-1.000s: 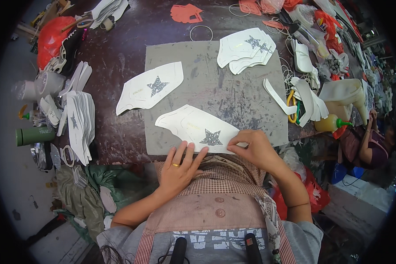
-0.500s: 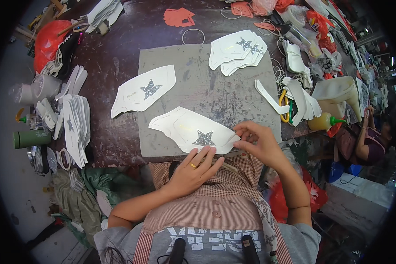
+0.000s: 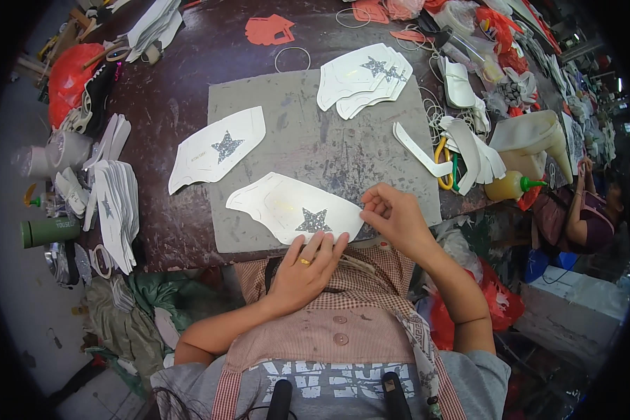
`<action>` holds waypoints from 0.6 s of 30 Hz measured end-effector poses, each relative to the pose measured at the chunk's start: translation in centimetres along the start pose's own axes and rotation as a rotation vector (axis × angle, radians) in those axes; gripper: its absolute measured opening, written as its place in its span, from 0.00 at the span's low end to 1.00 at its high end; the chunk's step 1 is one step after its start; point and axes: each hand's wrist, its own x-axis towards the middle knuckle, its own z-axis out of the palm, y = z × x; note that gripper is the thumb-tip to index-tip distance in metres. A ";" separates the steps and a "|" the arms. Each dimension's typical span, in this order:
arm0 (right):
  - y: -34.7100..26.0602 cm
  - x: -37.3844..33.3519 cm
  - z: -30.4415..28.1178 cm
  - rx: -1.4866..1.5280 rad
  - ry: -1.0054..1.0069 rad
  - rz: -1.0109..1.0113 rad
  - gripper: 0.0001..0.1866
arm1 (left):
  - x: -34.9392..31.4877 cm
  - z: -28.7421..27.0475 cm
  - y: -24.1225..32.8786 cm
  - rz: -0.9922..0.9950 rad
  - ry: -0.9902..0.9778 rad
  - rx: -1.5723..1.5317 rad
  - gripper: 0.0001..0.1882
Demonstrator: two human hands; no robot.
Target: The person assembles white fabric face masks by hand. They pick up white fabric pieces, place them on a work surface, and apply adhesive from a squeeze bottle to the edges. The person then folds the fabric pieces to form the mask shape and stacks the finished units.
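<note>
A white shoe-upper piece (image 3: 294, 203) with a glittery silver star lies at the near edge of the grey mat (image 3: 315, 147). My left hand (image 3: 308, 269), a ring on one finger, rests its outstretched fingertips on the piece's near edge below the star. At the right end of the same piece, my right hand (image 3: 395, 217) pinches the edge between thumb and forefinger, its other fingers curled. A second starred piece (image 3: 218, 148) lies to the left, partly off the mat. Several more overlap in a stack (image 3: 367, 80) at the far right of the mat.
A curved white strip (image 3: 420, 150) lies on the mat's right side, near scissors with yellow handles (image 3: 441, 164) and a yellow bottle with a green nozzle (image 3: 507, 185). White pieces (image 3: 115, 210) are piled at left beside a green cylinder (image 3: 49, 231). Another person (image 3: 584, 217) sits at right.
The whole scene has shifted slightly left in view. My right hand's fingers have drawn closer together at the piece's right end. My left hand stays on its near edge.
</note>
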 end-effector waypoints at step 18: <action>1.9 1.6 -2.8 -0.333 0.672 -0.391 0.10 | 4.3 -4.2 -7.5 -0.106 0.213 -0.336 0.19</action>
